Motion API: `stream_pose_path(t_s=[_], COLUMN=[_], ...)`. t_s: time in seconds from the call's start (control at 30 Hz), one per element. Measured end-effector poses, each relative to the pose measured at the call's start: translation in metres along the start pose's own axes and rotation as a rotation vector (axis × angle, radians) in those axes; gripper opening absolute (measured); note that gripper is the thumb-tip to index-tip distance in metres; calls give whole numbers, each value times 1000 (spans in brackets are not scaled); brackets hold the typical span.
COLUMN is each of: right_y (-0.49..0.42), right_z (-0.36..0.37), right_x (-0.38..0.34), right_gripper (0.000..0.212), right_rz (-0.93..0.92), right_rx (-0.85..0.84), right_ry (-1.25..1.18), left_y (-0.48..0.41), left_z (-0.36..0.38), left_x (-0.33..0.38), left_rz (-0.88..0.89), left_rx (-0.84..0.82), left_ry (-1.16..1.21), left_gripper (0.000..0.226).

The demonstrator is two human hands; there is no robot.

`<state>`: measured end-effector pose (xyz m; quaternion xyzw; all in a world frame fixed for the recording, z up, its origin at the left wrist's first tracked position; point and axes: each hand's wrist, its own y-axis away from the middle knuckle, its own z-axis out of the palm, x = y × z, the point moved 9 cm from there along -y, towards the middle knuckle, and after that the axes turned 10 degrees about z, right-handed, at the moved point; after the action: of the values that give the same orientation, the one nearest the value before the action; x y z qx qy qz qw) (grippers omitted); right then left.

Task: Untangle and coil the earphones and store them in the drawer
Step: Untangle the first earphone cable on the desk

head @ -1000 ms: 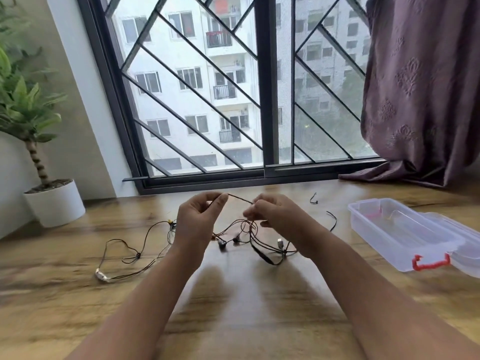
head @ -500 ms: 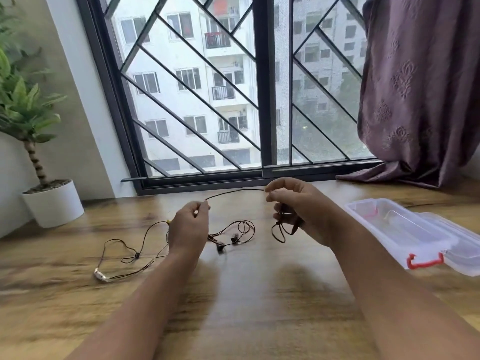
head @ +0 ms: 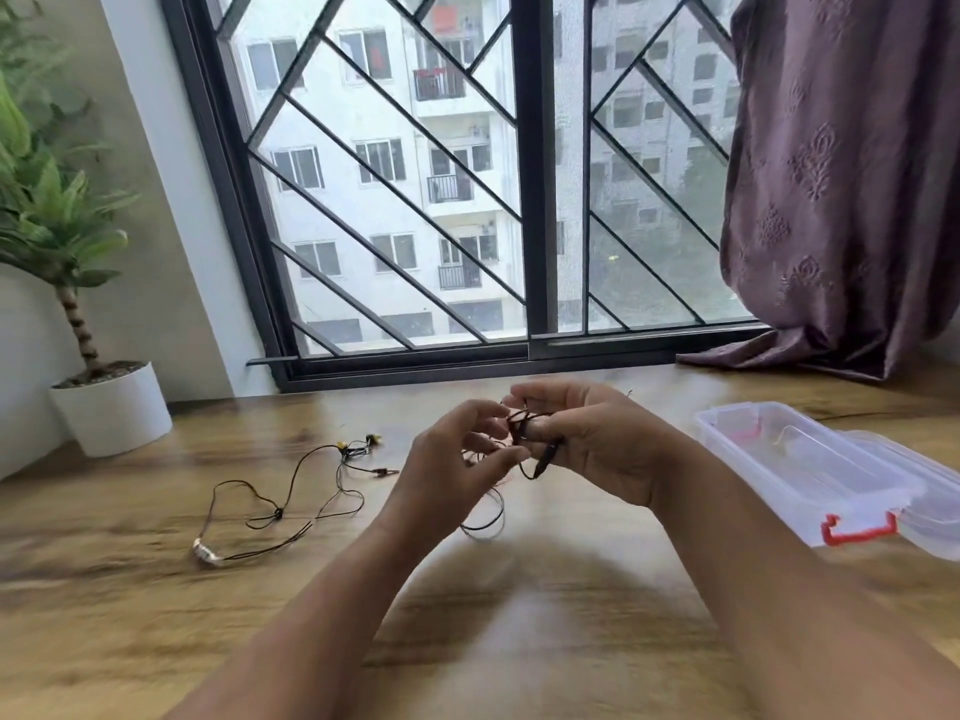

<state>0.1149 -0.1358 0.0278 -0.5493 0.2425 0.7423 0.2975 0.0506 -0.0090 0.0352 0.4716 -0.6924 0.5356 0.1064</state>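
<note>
Above the wooden table (head: 519,605), an open clear plastic box (head: 763,485) sits right of the grip, probably ready as storage. The right hand (head: 587,444) curls round the black earphones (head: 524,428) to keep the wound turns, and the left hand (head: 457,459) pinches the slack that hangs below. A second earphone set (head: 280,511) lies to the left.

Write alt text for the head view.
The right hand holds a partly coiled dark earphone cable over a wooden table while the left hand pinches its loose length. Another earphone set lies left, an open clear box right.
</note>
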Motion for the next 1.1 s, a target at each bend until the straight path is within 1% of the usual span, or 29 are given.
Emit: stream_pose_path(t_s=[0.07, 0.13, 0.2, 0.23, 0.3, 0.37, 0.53, 0.63, 0.73, 0.8, 0.93, 1.1], right_y=[0, -1, -1, 0, 0, 2, 2, 4, 6, 7, 10, 17], right_z=[-1, -1, -1, -3, -8, -11, -15, -19, -25, -28, -34, -42], right_x=[0, 1, 1, 1, 0, -1, -3, -6, -9, -9, -14, -26], right_gripper=[44, 44, 36, 30, 18, 11, 9, 5, 7, 8, 10, 9], right_rz=[-2, 1, -7, -11, -19, -22, -35, -44, -57, -52, -73, -188], right_rx=[-2, -7, 19, 49, 123, 174, 269, 331, 394, 420, 491, 585], right_ry=[-12, -16, 34, 69, 130, 182, 301, 319, 299, 272, 277, 259], left_y=[0, 0, 2, 3, 5, 6, 8, 10, 14, 16, 19, 21], left_z=[0, -2, -3, -3, -2, -2, 3, 10, 22, 29, 36, 35], left_x=[-1, -2, -4, -5, -8, -12, -18, -21, -22, -21, -15, -14], left_rz=[-3, -24, -64, -91, -163, -228, -332, -372, -424, -442, -421, -349], left_rx=[8, 34, 58, 66, 87, 119, 137, 63, -54, -125, -248, -302], left_ry=[28, 81, 155, 202, 304, 389, 521, 518, 555, 556, 517, 382], left_gripper=[32, 20, 9, 7, 8, 10, 11, 13, 14, 19, 23, 18])
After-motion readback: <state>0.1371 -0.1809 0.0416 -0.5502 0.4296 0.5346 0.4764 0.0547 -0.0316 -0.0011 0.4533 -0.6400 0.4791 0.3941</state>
